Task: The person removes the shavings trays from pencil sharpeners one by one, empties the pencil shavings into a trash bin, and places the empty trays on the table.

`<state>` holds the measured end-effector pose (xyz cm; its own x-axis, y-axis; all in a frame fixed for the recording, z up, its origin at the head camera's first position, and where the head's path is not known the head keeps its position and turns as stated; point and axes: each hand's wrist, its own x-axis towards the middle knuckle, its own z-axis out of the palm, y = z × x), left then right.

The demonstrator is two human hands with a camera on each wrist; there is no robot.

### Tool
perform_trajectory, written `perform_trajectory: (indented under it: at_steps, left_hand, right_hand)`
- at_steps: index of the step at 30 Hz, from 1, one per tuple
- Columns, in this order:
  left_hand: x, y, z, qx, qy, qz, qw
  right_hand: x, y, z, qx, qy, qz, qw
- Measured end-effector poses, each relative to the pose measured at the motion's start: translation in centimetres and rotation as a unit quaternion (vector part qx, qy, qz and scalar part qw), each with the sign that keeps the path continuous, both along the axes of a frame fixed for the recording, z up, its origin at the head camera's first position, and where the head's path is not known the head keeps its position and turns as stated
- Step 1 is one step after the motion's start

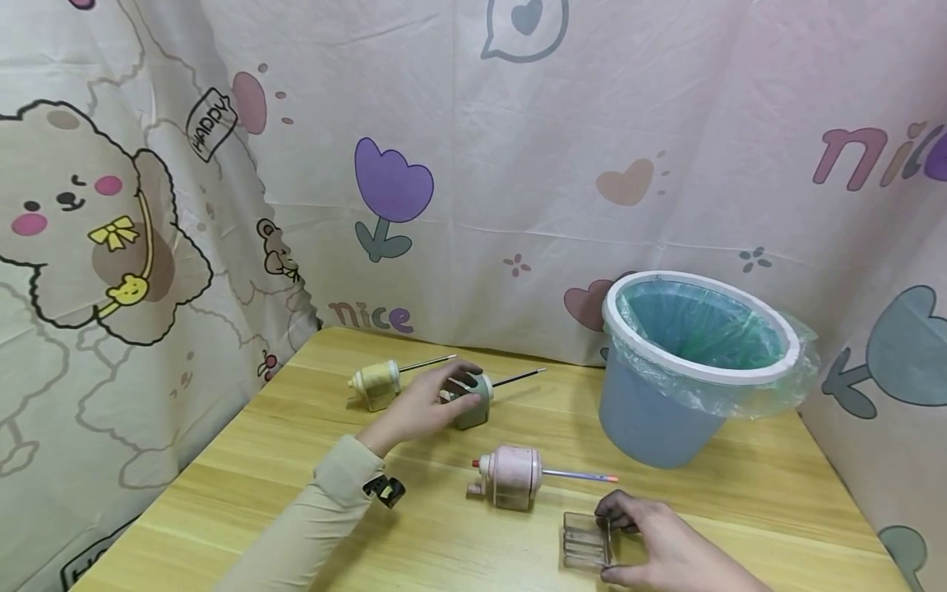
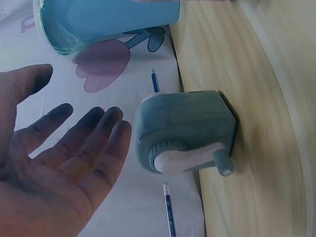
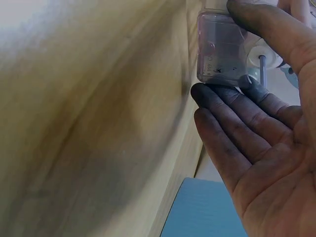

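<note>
My left hand [image 1: 425, 404] reaches out beside the green pencil sharpener [image 1: 473, 403], fingers spread and a gap between them and it in the left wrist view. The sharpener's crank [image 2: 190, 159] faces this hand, and a dark pencil [image 1: 518, 377] sticks out of its far side. In my right hand [image 1: 654, 543], thumb and fingers pinch a clear plastic shavings drawer [image 1: 584, 543] by its sides, low over the table. Dark smudges cover the fingertips [image 3: 202, 94]. Left of the drawer stands a pink pencil sharpener [image 1: 515, 477] holding a purple-blue pencil [image 1: 580, 475].
A yellow pencil sharpener [image 1: 377, 385] with a dark pencil [image 1: 429, 363] stands left of the green one. At the table's back right is a blue bin [image 1: 651, 419] lined with a green plastic bag. Printed cloth [image 1: 473, 164] hangs behind the wooden table [image 1: 414, 526].
</note>
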<state>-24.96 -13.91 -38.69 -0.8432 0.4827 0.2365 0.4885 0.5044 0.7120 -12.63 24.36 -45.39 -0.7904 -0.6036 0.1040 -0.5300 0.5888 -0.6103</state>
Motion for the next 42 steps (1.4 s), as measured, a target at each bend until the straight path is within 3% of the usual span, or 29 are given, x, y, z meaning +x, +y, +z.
perform_trajectory:
  at_steps: [6,19,31,42]
  left_hand:
    - [0.1,-0.6,0.0,-0.005,0.000,0.014,0.9999]
    - [-0.1,-1.3,-0.1,-0.009,-0.007,0.029,0.9995]
    - [-0.7,-1.8,-0.1,-0.016,0.004,0.044,0.9989]
    - [-1.4,-1.8,-0.2,-0.023,0.013,0.052,0.9983]
  right_hand:
    - [0.0,-0.3,-0.1,0.012,-0.003,0.002,0.9999]
    - [0.1,-0.6,0.3,0.027,-0.051,-0.007,0.9983]
    - [0.4,-0.7,0.4,0.032,-0.016,-0.002,0.9994]
    - [0.8,-0.1,1.7,0.026,-0.036,-0.033,0.9985]
